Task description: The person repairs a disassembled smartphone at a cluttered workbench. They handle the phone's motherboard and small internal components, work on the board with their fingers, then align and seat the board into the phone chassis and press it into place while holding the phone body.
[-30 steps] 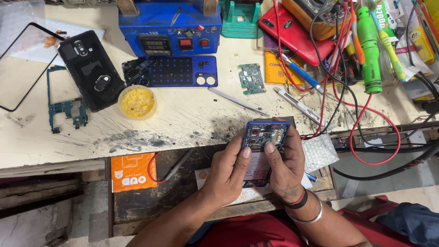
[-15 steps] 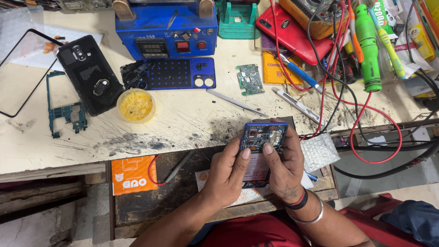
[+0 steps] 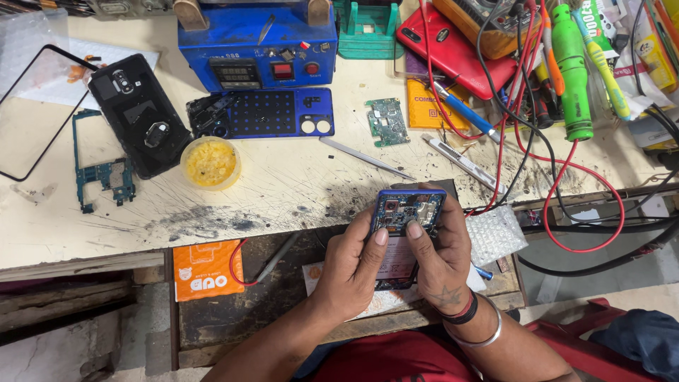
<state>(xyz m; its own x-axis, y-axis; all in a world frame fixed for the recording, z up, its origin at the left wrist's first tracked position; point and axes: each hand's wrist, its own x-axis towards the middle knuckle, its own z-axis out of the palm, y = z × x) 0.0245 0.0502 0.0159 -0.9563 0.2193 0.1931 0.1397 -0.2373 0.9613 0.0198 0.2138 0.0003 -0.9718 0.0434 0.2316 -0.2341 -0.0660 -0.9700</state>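
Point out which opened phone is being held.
The blue-framed opened phone, gripped by both hands at the bench edge; the black opened phone lies untouched at far left.

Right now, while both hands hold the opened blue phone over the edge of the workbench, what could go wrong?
1. The opened blue phone is held by the left hand and right hand beyond the cream scratched workbench edge; a slip might drop it.
2. Thumbs press on its exposed circuit board; small parts may be damaged.
3. The red wire loops close by and could snag.

one head camera looks steeply down, close over workbench (image 3: pixel 297 184).
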